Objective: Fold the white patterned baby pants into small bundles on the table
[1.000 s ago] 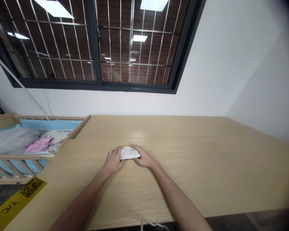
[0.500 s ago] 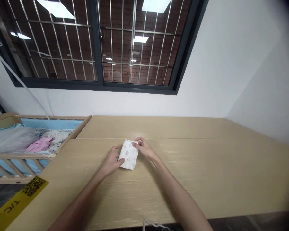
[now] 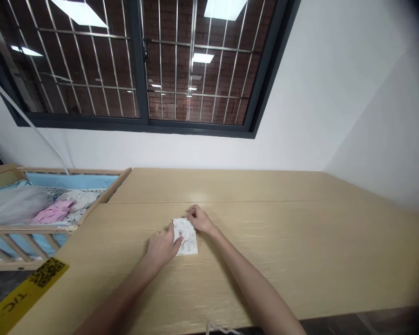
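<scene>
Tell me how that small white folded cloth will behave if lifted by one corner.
Probably floppy: the white folded cloth lies flat and thin on the table, so lifting a corner would likely unfold it. Likely light, and too flat to roll.

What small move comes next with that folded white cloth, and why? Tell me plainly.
Probably press it flat with both palms: the white cloth lies folded on the table, with the left hand on its near side and the right hand pinching its far edge.
</scene>
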Available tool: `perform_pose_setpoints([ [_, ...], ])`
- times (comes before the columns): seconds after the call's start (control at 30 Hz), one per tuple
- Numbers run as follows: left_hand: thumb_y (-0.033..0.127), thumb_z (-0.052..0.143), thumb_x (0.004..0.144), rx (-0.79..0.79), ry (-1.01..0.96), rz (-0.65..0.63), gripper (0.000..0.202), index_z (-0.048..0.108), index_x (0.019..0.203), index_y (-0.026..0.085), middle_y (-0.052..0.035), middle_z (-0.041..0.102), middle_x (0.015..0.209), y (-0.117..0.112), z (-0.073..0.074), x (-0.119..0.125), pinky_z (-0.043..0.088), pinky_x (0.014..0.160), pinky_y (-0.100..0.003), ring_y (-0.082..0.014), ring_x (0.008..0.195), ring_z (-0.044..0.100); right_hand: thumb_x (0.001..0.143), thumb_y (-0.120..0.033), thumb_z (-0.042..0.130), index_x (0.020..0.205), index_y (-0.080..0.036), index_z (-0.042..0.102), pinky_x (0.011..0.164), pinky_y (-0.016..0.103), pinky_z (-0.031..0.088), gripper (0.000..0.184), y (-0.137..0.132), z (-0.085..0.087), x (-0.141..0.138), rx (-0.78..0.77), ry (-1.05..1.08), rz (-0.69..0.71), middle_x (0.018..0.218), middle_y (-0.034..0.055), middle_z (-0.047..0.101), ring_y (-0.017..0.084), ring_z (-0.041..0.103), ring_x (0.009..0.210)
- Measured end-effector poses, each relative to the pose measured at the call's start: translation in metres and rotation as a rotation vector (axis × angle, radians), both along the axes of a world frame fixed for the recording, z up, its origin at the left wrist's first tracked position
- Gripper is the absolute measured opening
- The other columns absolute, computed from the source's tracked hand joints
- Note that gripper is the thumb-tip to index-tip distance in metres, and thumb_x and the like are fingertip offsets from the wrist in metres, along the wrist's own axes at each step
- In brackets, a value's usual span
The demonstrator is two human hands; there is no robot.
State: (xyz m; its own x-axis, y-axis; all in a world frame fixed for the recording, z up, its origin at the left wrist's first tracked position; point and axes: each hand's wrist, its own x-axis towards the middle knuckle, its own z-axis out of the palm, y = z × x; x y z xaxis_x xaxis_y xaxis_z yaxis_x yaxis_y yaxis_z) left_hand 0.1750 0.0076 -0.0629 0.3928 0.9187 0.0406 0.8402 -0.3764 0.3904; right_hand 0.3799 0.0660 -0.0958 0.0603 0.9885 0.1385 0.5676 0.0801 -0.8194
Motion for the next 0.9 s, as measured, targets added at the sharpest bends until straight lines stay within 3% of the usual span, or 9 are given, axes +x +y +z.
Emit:
perform_pose_setpoints([
  [0.07, 0.035, 0.040, 0.099, 0.084, 0.048, -0.050, 0.038, 0.056, 0.123, 0.011, -0.0198, 0.067, 0.111, -0.018, 0.011, 0.004, 0.046, 0.091, -0.045, -0.0357, 0.108, 0.062, 0.097, -0.037, 0.053, 0.132, -0.013, 0.050, 0.089, 0.038, 0.052, 0.042, -0.012, 0.011, -0.001, 0.139, -0.138, 0.031, 0.120, 0.0159, 0.067, 0.024, 0.065, 0.105],
  [0.17, 0.037, 0.037, 0.100, 0.234, 0.076, -0.180, 0.042, 0.061, 0.123, 0.011, -0.0190, 0.065, 0.118, -0.049, 0.011, 0.011, 0.047, 0.095, -0.048, -0.0346, 0.112, 0.059, 0.104, -0.042, 0.042, 0.147, -0.016, 0.046, 0.117, 0.046, 0.034, 0.050, -0.040, 0.033, -0.005, 0.288, -0.353, 0.225, 0.150, 0.0155, 0.050, 0.026, 0.044, 0.140],
  [0.3, 0.044, 0.052, 0.090, 0.339, 0.042, -0.159, 0.060, 0.057, 0.136, 0.006, -0.0251, 0.051, 0.145, -0.076, -0.027, 0.020, 0.041, 0.108, -0.056, -0.0431, 0.134, 0.045, 0.108, -0.043, 0.032, 0.157, -0.019, 0.036, 0.126, 0.044, 0.019, 0.055, -0.079, 0.057, -0.019, 0.257, -0.467, 0.601, 0.161, 0.0091, 0.034, 0.023, 0.026, 0.152],
  [0.43, 0.043, 0.052, 0.091, 0.277, -0.007, -0.141, 0.056, 0.059, 0.139, 0.014, -0.0212, 0.060, 0.136, -0.080, -0.064, 0.023, 0.036, 0.112, -0.062, -0.0432, 0.133, 0.047, 0.107, -0.038, 0.036, 0.159, -0.021, 0.029, 0.127, 0.043, 0.016, 0.055, -0.102, 0.058, -0.032, 0.209, -0.452, 0.807, 0.162, 0.0055, 0.030, 0.022, 0.021, 0.153],
  [0.5, 0.040, 0.052, 0.091, 0.271, -0.019, -0.148, 0.056, 0.057, 0.142, 0.018, -0.0186, 0.061, 0.136, -0.081, -0.071, 0.024, 0.036, 0.113, -0.062, -0.0422, 0.132, 0.048, 0.107, -0.036, 0.038, 0.159, -0.021, 0.030, 0.127, 0.043, 0.016, 0.055, -0.105, 0.053, -0.034, 0.181, -0.448, 0.854, 0.162, 0.0059, 0.029, 0.022, 0.021, 0.153],
  [0.63, 0.039, 0.049, 0.094, 0.319, 0.003, -0.074, 0.050, 0.061, 0.138, 0.017, -0.0193, 0.059, 0.138, -0.087, -0.072, 0.029, 0.035, 0.113, -0.061, -0.0426, 0.134, 0.047, 0.107, -0.036, 0.036, 0.159, -0.020, 0.029, 0.127, 0.043, 0.015, 0.055, -0.098, 0.040, -0.030, 0.118, -0.471, 0.877, 0.163, 0.0068, 0.027, 0.022, 0.020, 0.153],
  [0.8, 0.045, 0.051, 0.093, 0.332, 0.062, 0.017, 0.064, 0.054, 0.141, 0.002, -0.0282, 0.049, 0.145, -0.089, -0.077, 0.038, 0.037, 0.113, -0.057, -0.0439, 0.140, 0.039, 0.107, -0.045, 0.037, 0.159, -0.026, 0.031, 0.128, 0.042, 0.012, 0.056, -0.079, 0.031, -0.016, 0.043, -0.458, 0.809, 0.163, 0.0030, 0.026, 0.022, 0.018, 0.154],
  [0.9, 0.047, 0.050, 0.092, 0.329, 0.056, 0.020, 0.066, 0.053, 0.142, 0.004, -0.0278, 0.044, 0.150, -0.086, -0.083, 0.038, 0.039, 0.112, -0.056, -0.0424, 0.142, 0.038, 0.106, -0.046, 0.041, 0.157, -0.029, 0.033, 0.128, 0.042, 0.009, 0.055, -0.064, 0.029, -0.005, 0.055, -0.443, 0.765, 0.163, 0.0005, 0.026, 0.021, 0.018, 0.154],
])
